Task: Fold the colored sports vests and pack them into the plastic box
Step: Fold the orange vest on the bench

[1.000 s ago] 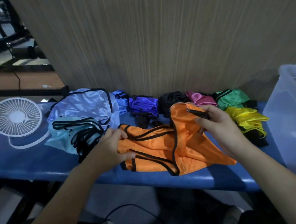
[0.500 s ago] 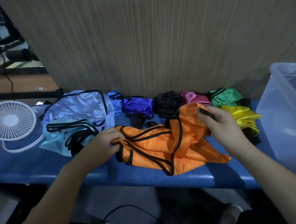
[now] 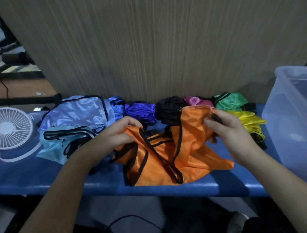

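An orange vest (image 3: pixel 165 154) with black trim is spread, rumpled, on the blue worktop (image 3: pixel 20 177), near its front edge; its left upper edge is gripped by the left hand (image 3: pixel 112 136), whose fingers are curled round the fabric; its right upper corner is pinched by the right hand (image 3: pixel 226 130) between thumb and curled fingers, and is held raised above the worktop. Behind the orange vest, along a wood-grain wall panel (image 3: pixel 158 37), further vests are laid in a row: a pale lilac vest (image 3: pixel 76 114) resting on a light blue vest (image 3: pixel 55 148), then a purple vest (image 3: pixel 140 110), a black vest (image 3: pixel 169 106), a pink vest (image 3: pixel 195 101), a green vest (image 3: pixel 230 101) and, just in front of the green one, a yellow vest (image 3: pixel 251 121). The clear plastic box (image 3: pixel 295 117) is set at the right end of the worktop, just beside the yellow vest; what it holds cannot be told. A white fan (image 3: pixel 4 128) is stood at the left end.
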`<state>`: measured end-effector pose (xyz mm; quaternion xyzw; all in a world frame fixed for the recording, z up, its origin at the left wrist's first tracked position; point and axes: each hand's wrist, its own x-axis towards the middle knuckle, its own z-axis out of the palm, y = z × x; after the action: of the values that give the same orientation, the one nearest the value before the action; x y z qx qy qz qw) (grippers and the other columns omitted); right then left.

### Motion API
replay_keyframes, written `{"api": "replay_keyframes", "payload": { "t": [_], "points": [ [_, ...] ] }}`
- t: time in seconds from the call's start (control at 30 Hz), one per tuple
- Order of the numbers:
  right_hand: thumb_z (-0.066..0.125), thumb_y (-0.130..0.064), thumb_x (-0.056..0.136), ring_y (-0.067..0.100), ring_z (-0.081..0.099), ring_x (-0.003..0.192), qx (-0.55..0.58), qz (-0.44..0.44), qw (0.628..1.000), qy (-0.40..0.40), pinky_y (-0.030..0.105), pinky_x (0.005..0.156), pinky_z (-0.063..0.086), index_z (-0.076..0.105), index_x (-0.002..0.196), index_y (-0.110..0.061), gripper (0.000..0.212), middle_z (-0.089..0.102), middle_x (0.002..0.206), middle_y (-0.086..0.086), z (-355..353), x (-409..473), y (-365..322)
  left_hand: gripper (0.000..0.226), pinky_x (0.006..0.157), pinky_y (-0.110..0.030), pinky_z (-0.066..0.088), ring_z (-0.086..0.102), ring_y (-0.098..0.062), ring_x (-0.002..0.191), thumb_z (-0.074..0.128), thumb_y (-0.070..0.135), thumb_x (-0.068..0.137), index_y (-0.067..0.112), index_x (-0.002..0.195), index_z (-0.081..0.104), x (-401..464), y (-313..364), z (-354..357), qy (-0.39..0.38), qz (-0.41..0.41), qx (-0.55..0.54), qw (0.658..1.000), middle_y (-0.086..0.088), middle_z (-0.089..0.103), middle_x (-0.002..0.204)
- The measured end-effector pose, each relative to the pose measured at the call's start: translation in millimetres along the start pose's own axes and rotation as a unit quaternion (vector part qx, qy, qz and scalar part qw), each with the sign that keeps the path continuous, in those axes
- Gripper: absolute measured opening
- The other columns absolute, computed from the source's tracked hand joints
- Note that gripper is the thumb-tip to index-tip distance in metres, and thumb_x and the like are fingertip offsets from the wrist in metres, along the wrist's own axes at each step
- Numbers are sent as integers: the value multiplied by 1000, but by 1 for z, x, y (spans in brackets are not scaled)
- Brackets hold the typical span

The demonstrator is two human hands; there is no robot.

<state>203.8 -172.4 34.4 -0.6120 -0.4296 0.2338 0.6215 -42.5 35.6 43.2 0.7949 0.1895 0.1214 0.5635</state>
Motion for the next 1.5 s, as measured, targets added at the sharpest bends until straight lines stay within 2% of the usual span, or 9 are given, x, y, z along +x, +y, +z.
{"api": "replay_keyframes", "payload": {
  "t": [0.07, 0.17, 0.27, 0.47, 0.63, 0.8, 1.07, 1.2, 1.5],
  "points": [
    [54, -4, 99, 25, 51, 62, 10, -1, 1000, 0, 30, 54, 44, 65, 76, -23, 32, 53, 70, 14, -3, -1, 1, 38, 62, -24, 42, 51, -13, 70, 54, 12, 75, 23, 111, 63, -1, 3, -3, 13, -7, -17, 1000, -3, 55, 81],
    [56, -5, 98, 21, 57, 69, 13, -2, 1000, -12, 31, 61, 47, 68, 86, -16, 21, 61, 74, 8, -1, -2, 0, 25, 73, -36, 50, 60, -25, 78, 67, 17, 86, 25, 109, 61, 1, 0, 1, 47, 17, 131, 990, -8, 65, 90],
    [68, -17, 94, 18, 66, 84, 0, -3, 999, -32, 36, 76, 53, 70, 101, -10, 10, 72, 89, 11, 2, -3, -1, 14, 76, -24, 48, 62, -11, 85, 70, 18, 92, 26, 100, 62, 3, -3, 8, 119, 43, 207, 970, 1, 66, 91],
    [67, -15, 95, 8, 51, 74, -102, -28, 994, 0, 35, 72, 41, 69, 84, -8, 13, 58, 74, -1, 1, 1, 5, 6, 79, -14, 44, 63, -5, 92, 70, 14, 92, 20, 92, 68, 0, 7, 20, 167, 85, 230, 955, 7, 69, 92],
    [63, -46, 88, 16, 56, 100, -245, -111, 962, 56, 47, 96, 41, 69, 83, -37, 12, 67, 92, -17, -8, 3, -1, 6, 77, -15, 45, 66, -2, 87, 71, 17, 91, 24, 91, 71, -3, 21, 22, 205, 74, 230, 948, 10, 72, 87],
    [66, -14, 95, 3, 61, 80, -113, -79, 990, -4, 33, 74, 48, 74, 94, -28, 16, 71, 84, -11, -4, -6, -24, 7, 79, -15, 46, 65, -1, 88, 71, 18, 89, 25, 91, 73, -10, 40, 32, 198, 56, 230, 951, 12, 73, 89],
    [68, -26, 93, 34, 67, 81, -132, -81, 988, -20, 52, 74, 54, 73, 94, -11, 16, 71, 85, 14, 3, -43, -67, 4, 74, -18, 45, 64, 0, 81, 74, 27, 86, 26, 83, 72, -36, 85, 50, 196, 66, 277, 938, 11, 71, 82],
    [63, -26, 92, 13, 55, 66, -116, -90, 989, -19, 32, 59, 43, 70, 88, -15, 14, 63, 73, 13, 4, -64, -107, 12, 73, -22, 46, 62, 2, 79, 64, 43, 78, 31, 77, 67, -57, 121, 57, 194, 98, 295, 930, 13, 67, 80],
    [61, -11, 96, 6, 52, 66, -125, -206, 970, 28, 22, 59, 39, 63, 80, -7, 17, 58, 68, 3, 5, -128, -223, 14, 71, -24, 49, 64, -3, 79, 65, 39, 84, 26, 83, 71, -138, 232, 72, 217, 189, 329, 899, 9, 70, 80]
  ]
}}
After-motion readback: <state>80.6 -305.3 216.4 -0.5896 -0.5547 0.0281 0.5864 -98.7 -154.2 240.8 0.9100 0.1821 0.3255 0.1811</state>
